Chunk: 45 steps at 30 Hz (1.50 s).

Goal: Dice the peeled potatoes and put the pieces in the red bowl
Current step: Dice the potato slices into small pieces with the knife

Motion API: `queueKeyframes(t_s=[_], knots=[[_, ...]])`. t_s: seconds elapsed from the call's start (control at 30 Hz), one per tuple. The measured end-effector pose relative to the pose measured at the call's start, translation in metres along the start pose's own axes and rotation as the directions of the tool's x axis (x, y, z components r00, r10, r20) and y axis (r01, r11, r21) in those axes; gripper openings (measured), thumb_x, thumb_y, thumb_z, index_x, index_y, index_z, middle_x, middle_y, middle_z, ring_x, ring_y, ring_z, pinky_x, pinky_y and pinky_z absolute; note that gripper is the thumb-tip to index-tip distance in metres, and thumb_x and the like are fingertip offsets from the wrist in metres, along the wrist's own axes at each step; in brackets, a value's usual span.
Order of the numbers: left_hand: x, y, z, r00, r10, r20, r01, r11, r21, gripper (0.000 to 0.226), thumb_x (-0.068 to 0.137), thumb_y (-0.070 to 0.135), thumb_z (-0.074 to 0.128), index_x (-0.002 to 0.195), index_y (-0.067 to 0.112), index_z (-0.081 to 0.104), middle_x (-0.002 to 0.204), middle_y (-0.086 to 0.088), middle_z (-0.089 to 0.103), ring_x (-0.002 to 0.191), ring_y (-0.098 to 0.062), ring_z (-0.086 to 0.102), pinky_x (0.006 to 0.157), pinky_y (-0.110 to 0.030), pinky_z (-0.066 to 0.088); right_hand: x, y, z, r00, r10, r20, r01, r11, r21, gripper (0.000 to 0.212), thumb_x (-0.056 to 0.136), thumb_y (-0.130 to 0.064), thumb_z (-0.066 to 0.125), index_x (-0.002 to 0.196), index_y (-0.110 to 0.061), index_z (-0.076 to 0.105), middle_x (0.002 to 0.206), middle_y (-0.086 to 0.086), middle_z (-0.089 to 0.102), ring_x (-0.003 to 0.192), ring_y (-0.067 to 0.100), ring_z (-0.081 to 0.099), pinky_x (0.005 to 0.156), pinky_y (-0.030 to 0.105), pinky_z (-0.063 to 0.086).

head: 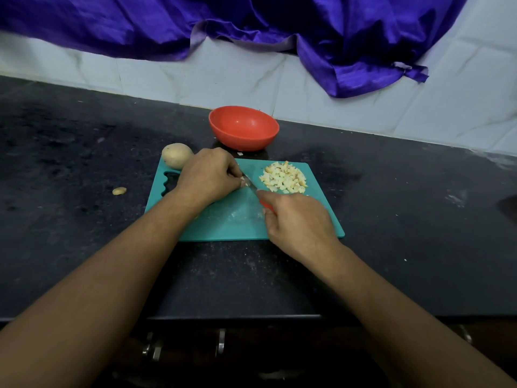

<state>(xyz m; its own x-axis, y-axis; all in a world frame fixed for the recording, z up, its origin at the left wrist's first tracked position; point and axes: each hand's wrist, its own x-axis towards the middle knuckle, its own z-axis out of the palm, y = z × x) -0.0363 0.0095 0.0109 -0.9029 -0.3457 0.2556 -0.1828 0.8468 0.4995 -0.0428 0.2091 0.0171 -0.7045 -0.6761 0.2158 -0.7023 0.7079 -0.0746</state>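
Note:
On the teal cutting board (223, 222) my left hand (208, 176) presses down a small potato piece (244, 181), mostly hidden under the fingers. My right hand (296, 222) grips a red-handled knife (253, 189), its blade against that piece. A heap of diced potato (284, 177) lies on the board's far right part. A whole potato (176, 156) rests at the board's far left corner. Behind the board stands the red bowl (243, 127), with nothing visible inside.
A small potato scrap (119, 191) lies on the dark stone counter (70, 169) left of the board. A white tiled wall (363, 107) runs behind, with purple cloth (335, 37) hanging over it. The counter's front edge (237, 317) is near me.

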Motion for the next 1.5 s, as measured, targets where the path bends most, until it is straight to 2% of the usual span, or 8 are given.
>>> queueKeyframes(t_s=[0.13, 0.37, 0.47, 0.63, 0.73, 0.97, 1.2, 1.5], knots=[[-0.002, 0.001, -0.001, 1.000, 0.006, -0.004, -0.006, 1.000, 0.026, 0.008, 0.084, 0.035, 0.083, 0.088, 0.028, 0.080, 0.084, 0.019, 0.072, 0.085, -0.003, 0.065, 0.084, -0.035, 0.057, -0.003, 0.008, 0.004, 0.996, 0.085, -0.025, -0.082, 0.993, 0.086, 0.039, 0.101, -0.030, 0.048, 0.138, -0.035, 0.059, 0.091, -0.002, 0.069, 0.081, 0.021, 0.062, 0.065, 0.036, 0.048], [0.000, -0.004, -0.004, 0.999, 0.028, -0.018, -0.029, 0.998, -0.057, 0.006, 0.085, 0.031, 0.081, 0.090, 0.028, 0.080, 0.079, 0.022, 0.067, 0.082, -0.001, 0.064, 0.078, -0.027, 0.054, 0.004, 0.021, 0.009, 0.969, 0.221, -0.107, -0.159, 0.896, 0.414, 0.040, 0.100, -0.032, 0.055, 0.139, -0.040, 0.061, 0.052, -0.007, 0.048, 0.049, 0.013, 0.046, 0.051, 0.032, 0.039], [0.002, -0.006, -0.014, 0.990, -0.008, -0.142, -0.014, 0.988, -0.152, 0.006, 0.090, 0.023, 0.076, 0.092, 0.028, 0.080, 0.081, 0.019, 0.068, 0.082, 0.000, 0.063, 0.076, -0.024, 0.051, 0.003, 0.016, 0.008, 0.983, 0.155, -0.098, -0.114, 0.936, 0.333, 0.043, 0.099, -0.035, 0.052, 0.140, -0.044, 0.057, 0.079, -0.008, 0.070, 0.066, 0.010, 0.060, 0.062, 0.034, 0.051], [0.004, -0.013, -0.021, 0.975, -0.044, -0.218, 0.008, 0.986, -0.164, 0.007, 0.089, 0.025, 0.074, 0.090, 0.029, 0.080, 0.080, 0.016, 0.071, 0.078, 0.002, 0.063, 0.064, -0.019, 0.046, 0.002, -0.004, 0.009, 0.998, -0.013, -0.063, 0.020, 0.994, 0.112, 0.043, 0.104, -0.037, 0.046, 0.146, -0.044, 0.049, 0.105, -0.006, 0.072, 0.091, 0.018, 0.064, 0.067, 0.032, 0.039], [0.003, -0.012, -0.020, 0.984, -0.046, -0.174, 0.025, 0.992, -0.120, 0.008, 0.088, 0.024, 0.073, 0.086, 0.029, 0.079, 0.082, 0.016, 0.072, 0.083, 0.000, 0.063, 0.062, -0.015, 0.039, 0.004, -0.005, 0.010, 0.997, -0.035, -0.068, 0.038, 0.998, 0.052, 0.043, 0.104, -0.037, 0.043, 0.146, -0.044, 0.049, 0.102, -0.006, 0.072, 0.091, 0.019, 0.065, 0.066, 0.033, 0.039], [0.006, -0.018, -0.024, 0.986, -0.048, -0.160, 0.020, 0.985, -0.172, 0.006, 0.088, 0.026, 0.074, 0.084, 0.028, 0.078, 0.079, 0.016, 0.070, 0.080, 0.000, 0.064, 0.076, -0.033, 0.057, 0.006, 0.014, 0.010, 0.988, 0.133, -0.082, -0.120, 0.981, 0.151, 0.039, 0.101, -0.032, 0.048, 0.137, -0.040, 0.060, 0.070, -0.010, 0.058, 0.066, 0.014, 0.056, 0.064, 0.033, 0.047], [0.005, -0.019, -0.026, 0.984, -0.016, -0.175, -0.021, 0.978, -0.206, 0.004, 0.088, 0.029, 0.074, 0.085, 0.031, 0.076, 0.079, 0.016, 0.071, 0.080, -0.002, 0.066, 0.081, -0.042, 0.060, 0.010, -0.009, 0.011, 0.996, 0.049, -0.077, -0.038, 0.988, 0.149, 0.043, 0.103, -0.034, 0.046, 0.145, -0.041, 0.053, 0.098, -0.006, 0.072, 0.089, 0.019, 0.066, 0.067, 0.032, 0.040], [-0.023, -0.022, -0.040, 0.995, 0.056, -0.085, -0.076, 0.964, -0.255, 0.004, 0.092, 0.027, 0.074, 0.090, 0.028, 0.077, 0.086, 0.013, 0.072, 0.060, -0.001, 0.060, 0.063, -0.021, 0.047, 0.013, 0.012, 0.019, 0.983, 0.146, -0.108, -0.127, 0.977, 0.169, 0.039, 0.102, -0.035, 0.047, 0.138, -0.040, 0.059, 0.092, -0.003, 0.071, 0.082, 0.022, 0.063, 0.063, 0.033, 0.040]])
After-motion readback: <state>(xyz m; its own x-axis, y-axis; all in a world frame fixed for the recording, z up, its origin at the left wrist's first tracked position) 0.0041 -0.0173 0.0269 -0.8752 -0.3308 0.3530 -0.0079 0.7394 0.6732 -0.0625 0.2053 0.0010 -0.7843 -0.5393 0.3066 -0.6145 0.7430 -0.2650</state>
